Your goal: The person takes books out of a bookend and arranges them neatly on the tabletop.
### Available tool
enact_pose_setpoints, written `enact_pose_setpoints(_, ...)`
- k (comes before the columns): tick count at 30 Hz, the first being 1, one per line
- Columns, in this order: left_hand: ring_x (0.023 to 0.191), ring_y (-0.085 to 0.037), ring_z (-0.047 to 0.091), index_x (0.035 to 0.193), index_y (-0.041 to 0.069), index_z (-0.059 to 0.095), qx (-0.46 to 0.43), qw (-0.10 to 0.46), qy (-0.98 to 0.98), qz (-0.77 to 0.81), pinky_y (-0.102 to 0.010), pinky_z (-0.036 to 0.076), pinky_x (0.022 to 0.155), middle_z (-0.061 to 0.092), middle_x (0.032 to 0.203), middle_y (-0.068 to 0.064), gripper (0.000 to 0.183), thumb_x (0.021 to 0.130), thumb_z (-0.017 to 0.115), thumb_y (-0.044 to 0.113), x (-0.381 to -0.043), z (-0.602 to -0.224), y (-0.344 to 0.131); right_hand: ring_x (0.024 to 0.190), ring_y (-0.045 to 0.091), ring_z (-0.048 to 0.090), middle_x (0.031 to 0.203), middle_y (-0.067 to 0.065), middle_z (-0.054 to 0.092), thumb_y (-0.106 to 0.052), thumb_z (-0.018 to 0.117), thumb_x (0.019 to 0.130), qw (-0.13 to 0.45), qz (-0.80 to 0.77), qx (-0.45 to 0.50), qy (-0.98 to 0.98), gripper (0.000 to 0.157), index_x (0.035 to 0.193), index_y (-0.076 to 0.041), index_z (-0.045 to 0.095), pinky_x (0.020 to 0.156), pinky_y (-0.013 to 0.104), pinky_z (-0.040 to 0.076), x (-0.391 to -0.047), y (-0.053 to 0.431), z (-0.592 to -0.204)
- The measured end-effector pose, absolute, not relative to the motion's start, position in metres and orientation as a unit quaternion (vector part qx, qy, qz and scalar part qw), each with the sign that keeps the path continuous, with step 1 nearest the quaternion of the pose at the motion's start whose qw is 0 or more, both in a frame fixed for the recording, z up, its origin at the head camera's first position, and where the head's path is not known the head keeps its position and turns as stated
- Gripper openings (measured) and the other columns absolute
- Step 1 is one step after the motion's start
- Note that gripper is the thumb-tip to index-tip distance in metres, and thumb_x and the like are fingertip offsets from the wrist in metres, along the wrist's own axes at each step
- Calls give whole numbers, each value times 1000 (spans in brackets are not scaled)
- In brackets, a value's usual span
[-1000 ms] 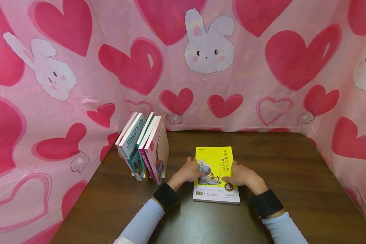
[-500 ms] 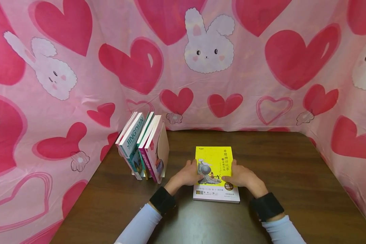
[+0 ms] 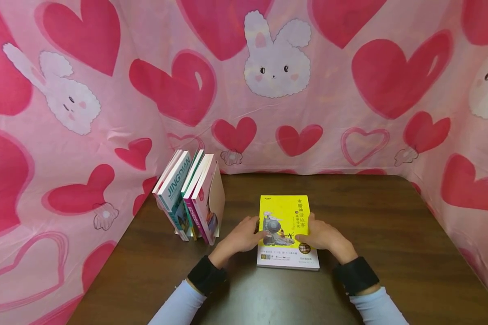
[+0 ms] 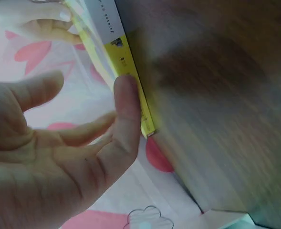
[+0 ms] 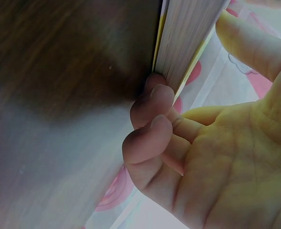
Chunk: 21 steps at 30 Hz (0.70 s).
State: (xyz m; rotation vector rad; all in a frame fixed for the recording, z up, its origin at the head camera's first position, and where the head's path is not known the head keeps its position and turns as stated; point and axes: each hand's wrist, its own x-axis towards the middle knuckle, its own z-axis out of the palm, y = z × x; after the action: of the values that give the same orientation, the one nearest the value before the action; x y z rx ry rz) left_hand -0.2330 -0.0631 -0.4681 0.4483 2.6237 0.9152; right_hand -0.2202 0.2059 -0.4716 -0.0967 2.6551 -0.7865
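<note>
A yellow book (image 3: pixel 282 205) with a white lower band lies flat on the dark wooden table, cover up, in the head view. Beside its left edge is my left hand (image 3: pixel 239 235), fingers relaxed and thumb apart from them. The left wrist view shows a fingertip of that hand right at the book's spine (image 4: pixel 112 36). On the other side, my right hand (image 3: pixel 327 235) holds the book's right edge, thumb over the cover. In the right wrist view, its curled fingers (image 5: pixel 147 145) meet the page edges (image 5: pixel 185 38) near the tabletop.
Several upright books (image 3: pixel 187 198) lean together to the left of the yellow book, with a beige bookend (image 3: pixel 217 192) at their right side. A pink cloth (image 3: pixel 329 104) printed with hearts and rabbits encloses the back and sides of the wooden table (image 3: pixel 390 234).
My left hand has drawn a little to the left, off the book's cover, its thumb now just at the edge. The right hand and the book have stayed put.
</note>
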Motion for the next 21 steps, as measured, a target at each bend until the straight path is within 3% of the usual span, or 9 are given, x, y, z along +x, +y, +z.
enact_pose_setpoints(5, 86, -23, 58, 122, 7, 64, 154, 108, 919, 346, -36, 56, 76, 58, 95, -5, 27, 103, 70, 25, -223, -463, -74, 87, 28, 59, 103, 14, 61, -42, 79, 93, 188, -274, -34, 943, 97, 153, 12, 25, 78, 46, 50, -220, 205, -472)
enact_pose_setpoints(11, 79, -19, 59, 108, 14, 68, 160, 50, 913, 371, -31, 57, 72, 61, 88, 2, 9, 104, 69, 22, -209, -452, -84, 88, 30, 59, 105, 16, 61, -41, 79, 93, 186, -284, -37, 940, 95, 150, 13, 25, 76, 46, 49, -220, 205, -471)
enact_pose_setpoints(21, 64, -7, 56, 98, 15, 74, 185, -198, 853, 446, -27, 55, 58, 64, 77, 13, 2, 99, 74, 17, -178, -433, -100, 85, 28, 60, 100, 12, 61, -40, 80, 93, 188, -292, -39, 937, 92, 149, 10, 27, 74, 45, 49, -221, 204, -472)
